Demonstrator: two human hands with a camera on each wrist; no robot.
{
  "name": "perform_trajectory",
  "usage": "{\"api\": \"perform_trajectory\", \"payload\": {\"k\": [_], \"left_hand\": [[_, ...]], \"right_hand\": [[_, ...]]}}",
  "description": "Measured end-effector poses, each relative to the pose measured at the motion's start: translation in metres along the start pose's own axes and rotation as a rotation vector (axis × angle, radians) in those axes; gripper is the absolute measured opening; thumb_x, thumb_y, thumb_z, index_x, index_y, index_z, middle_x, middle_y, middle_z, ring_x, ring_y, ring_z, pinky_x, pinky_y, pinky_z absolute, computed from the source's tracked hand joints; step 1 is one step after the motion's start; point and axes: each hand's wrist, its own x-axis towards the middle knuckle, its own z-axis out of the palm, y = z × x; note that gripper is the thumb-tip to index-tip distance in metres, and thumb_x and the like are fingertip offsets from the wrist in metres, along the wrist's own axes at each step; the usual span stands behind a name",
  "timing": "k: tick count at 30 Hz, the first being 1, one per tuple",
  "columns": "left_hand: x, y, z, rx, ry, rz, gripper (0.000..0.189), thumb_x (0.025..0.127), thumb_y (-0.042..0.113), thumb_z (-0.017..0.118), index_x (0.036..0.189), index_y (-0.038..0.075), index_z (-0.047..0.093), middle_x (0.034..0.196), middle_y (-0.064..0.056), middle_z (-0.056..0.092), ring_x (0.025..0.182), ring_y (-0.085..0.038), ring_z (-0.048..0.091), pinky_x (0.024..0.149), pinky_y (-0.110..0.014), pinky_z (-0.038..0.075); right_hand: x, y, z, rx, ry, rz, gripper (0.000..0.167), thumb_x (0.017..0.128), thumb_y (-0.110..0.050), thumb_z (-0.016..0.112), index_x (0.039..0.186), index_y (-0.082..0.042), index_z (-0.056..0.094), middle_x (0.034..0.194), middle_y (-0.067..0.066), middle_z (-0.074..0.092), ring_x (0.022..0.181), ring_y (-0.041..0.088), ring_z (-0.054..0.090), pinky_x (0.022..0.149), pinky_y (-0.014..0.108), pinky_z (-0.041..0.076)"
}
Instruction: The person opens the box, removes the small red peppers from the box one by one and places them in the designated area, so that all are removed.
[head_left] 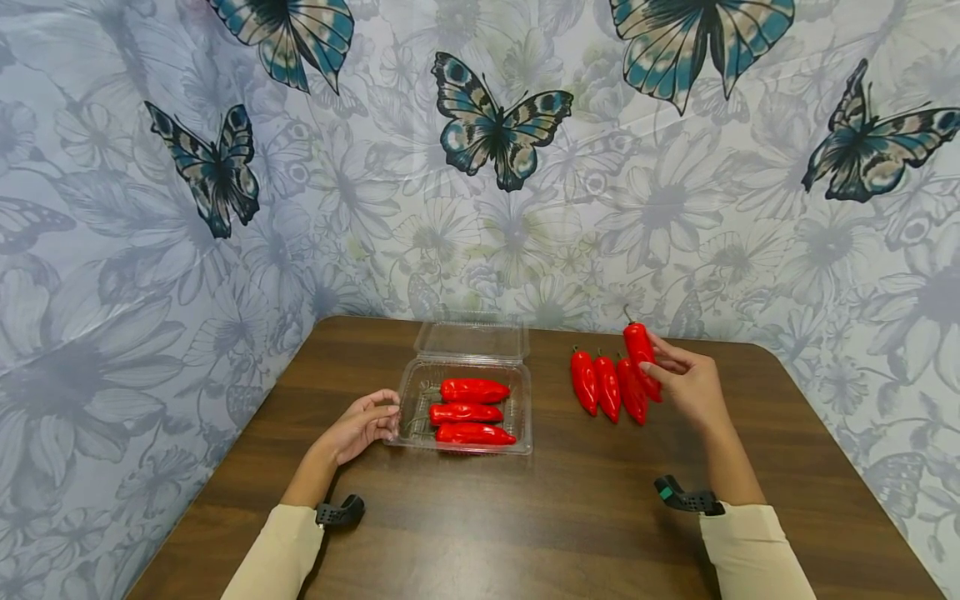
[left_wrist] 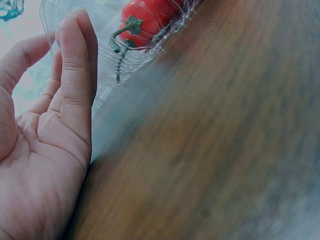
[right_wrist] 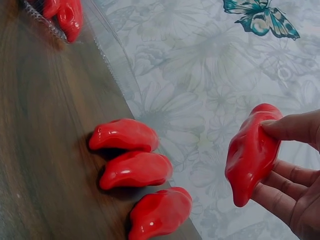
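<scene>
A red pepper (head_left: 637,338) in the right hand (head_left: 688,385) is partly covered by the thumb and fingers, and itself hides part of a loose pepper (head_left: 629,393) just left of the hand. In the right-wrist view, that hand runs off the edge, and the loose peppers' stems are out of sight. The left-wrist view crops the left hand (left_wrist: 47,150) and slices off the clear container (left_wrist: 107,67) beyond its fingertips; tabletop (left_wrist: 215,155) beside the hand blurs. Cream sleeves (head_left: 281,546) behind both hands and two butterflies (head_left: 707,42) beyond them are clipped.
</scene>
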Motion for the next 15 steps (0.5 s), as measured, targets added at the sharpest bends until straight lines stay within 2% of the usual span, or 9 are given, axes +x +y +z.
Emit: {"api": "perform_trajectory", "payload": {"k": [9, 12, 15], "left_hand": [[-0.0002, 0.0015, 0.0008, -0.005, 0.007, -0.010, 0.017, 0.107, 0.000, 0.041, 0.110, 0.011, 0.055, 0.086, -0.002, 0.066, 0.074, -0.013, 0.068, 0.068, -0.025, 0.057], [-0.0003, 0.0012, 0.0006, -0.009, 0.005, -0.009, 0.018, 0.107, 0.000, 0.040, 0.110, 0.011, 0.055, 0.086, -0.002, 0.066, 0.074, -0.013, 0.067, 0.068, -0.024, 0.057], [0.0000, 0.0014, 0.0007, -0.019, 0.014, -0.013, 0.019, 0.107, 0.000, 0.041, 0.109, 0.011, 0.055, 0.086, -0.002, 0.066, 0.074, -0.013, 0.067, 0.068, -0.024, 0.057]], "right_hand": [[0.0001, 0.0051, -0.0070, 0.027, 0.016, 0.012, 0.052, 0.093, -0.023, 0.076, 0.142, -0.014, 0.059, 0.112, -0.006, 0.066, 0.091, -0.007, 0.066, 0.068, 0.022, 0.059], [0.0006, 0.0066, -0.0086, 0.029, 0.019, 0.015, 0.053, 0.093, -0.022, 0.076, 0.142, -0.013, 0.058, 0.114, -0.005, 0.065, 0.091, -0.008, 0.065, 0.067, 0.022, 0.059], [0.0012, 0.0086, -0.0103, 0.021, 0.024, 0.019, 0.053, 0.094, -0.020, 0.075, 0.143, -0.012, 0.058, 0.119, 0.004, 0.065, 0.092, -0.008, 0.065, 0.066, 0.023, 0.059]]}}
